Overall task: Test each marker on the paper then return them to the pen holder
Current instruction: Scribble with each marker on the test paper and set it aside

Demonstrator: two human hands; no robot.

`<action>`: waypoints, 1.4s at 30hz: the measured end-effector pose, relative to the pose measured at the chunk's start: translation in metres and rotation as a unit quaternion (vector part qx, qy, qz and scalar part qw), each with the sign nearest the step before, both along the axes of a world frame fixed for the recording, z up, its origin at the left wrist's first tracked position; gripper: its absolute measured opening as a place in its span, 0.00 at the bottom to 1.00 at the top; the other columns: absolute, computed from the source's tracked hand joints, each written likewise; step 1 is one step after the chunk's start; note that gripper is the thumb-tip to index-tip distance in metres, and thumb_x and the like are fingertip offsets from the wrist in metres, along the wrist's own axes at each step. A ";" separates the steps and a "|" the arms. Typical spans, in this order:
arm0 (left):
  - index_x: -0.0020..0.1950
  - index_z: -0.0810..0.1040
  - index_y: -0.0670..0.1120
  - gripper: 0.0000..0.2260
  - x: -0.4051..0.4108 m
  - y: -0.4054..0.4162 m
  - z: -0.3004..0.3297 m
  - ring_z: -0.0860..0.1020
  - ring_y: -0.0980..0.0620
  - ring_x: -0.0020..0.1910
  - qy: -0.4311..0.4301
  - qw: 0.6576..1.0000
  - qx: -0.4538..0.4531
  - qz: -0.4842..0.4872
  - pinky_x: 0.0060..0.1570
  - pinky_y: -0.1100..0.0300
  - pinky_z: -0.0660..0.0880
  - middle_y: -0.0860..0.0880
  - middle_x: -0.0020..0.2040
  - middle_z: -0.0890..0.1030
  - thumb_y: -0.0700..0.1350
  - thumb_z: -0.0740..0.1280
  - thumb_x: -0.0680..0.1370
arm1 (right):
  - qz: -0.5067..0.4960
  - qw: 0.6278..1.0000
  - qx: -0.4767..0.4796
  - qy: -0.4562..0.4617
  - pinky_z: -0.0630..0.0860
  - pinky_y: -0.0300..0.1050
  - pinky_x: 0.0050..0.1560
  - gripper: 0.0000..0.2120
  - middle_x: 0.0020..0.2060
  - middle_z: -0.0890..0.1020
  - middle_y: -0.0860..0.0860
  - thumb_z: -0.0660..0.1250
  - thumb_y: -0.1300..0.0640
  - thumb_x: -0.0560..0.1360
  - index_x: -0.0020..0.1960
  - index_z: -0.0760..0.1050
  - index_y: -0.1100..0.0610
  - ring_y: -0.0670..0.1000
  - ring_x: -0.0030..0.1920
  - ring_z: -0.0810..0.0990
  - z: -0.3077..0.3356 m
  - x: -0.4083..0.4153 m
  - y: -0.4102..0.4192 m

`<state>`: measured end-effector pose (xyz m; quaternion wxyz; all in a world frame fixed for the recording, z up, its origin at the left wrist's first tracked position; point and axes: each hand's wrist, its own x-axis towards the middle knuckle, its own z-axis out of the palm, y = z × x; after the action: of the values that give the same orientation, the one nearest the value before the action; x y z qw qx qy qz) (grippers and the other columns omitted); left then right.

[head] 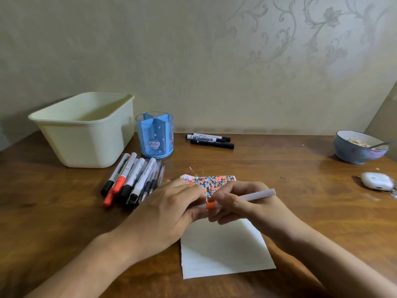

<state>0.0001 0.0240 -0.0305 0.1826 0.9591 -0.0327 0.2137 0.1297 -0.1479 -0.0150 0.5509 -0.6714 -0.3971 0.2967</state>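
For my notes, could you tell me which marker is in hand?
The white marker with the orange band, held by both hands above the paper; the rest lie on the table.

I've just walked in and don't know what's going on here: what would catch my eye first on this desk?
Probably the two hands meeting over the white paper, the right hand and left hand holding an orange-banded marker between them, above a patch of colourful scribbles. Next, the blue pen holder with a cartoon cat stands behind a heap of markers, beside a cream tub.

Wooden table (pixel 279 168): cream bin (pixel 86 134) and blue pen holder (pixel 154 136) near back edge. Loose markers (pixel 129 179) just before them. Paper (pixel 223 248) near front edge; bowl (pixel 358 149) by right edge.
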 end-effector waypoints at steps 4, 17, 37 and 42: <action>0.42 0.70 0.55 0.10 0.002 0.003 0.001 0.69 0.57 0.41 0.001 1.000 0.024 -0.003 0.44 0.67 0.64 0.57 0.37 0.71 0.55 0.59 0.82 | 0.025 1.000 0.005 0.007 0.84 0.50 0.52 0.15 0.45 0.87 0.60 0.64 0.56 0.80 0.51 0.79 0.69 0.58 0.48 0.87 0.001 0.004 -0.001; 0.45 0.77 0.59 0.12 -0.005 0.028 0.017 0.72 0.61 0.44 0.018 0.995 -0.080 0.062 0.44 0.72 0.63 0.59 0.37 0.77 0.59 0.56 0.77 | -0.057 0.998 0.019 0.016 0.82 0.57 0.52 0.17 0.44 0.86 0.62 0.69 0.49 0.75 0.50 0.83 0.63 0.62 0.47 0.86 0.002 0.041 -0.015; 0.58 0.71 0.62 0.21 -0.004 0.021 0.011 0.68 0.60 0.49 0.094 0.990 0.082 0.067 0.50 0.63 0.65 0.64 0.44 0.68 0.71 0.49 0.76 | -0.055 0.981 -0.044 -0.181 0.83 0.45 0.40 0.03 0.39 0.86 0.53 0.73 0.62 0.75 0.47 0.81 0.55 0.53 0.38 0.86 -0.025 0.032 -0.004; 0.76 0.57 0.62 0.43 -0.003 0.016 0.008 0.62 0.57 0.52 0.238 0.950 0.178 0.096 0.56 0.61 0.60 0.61 0.48 0.62 0.80 0.52 0.65 | -0.058 0.979 -0.038 -0.192 0.83 0.45 0.39 0.03 0.37 0.86 0.54 0.72 0.64 0.75 0.45 0.82 0.57 0.54 0.36 0.86 -0.026 0.030 -0.003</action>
<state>-0.0025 0.0404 -0.0221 -0.0102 0.9976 0.0664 -0.0138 0.1596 -0.1514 -0.0409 0.4544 -0.7583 -0.4444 0.1448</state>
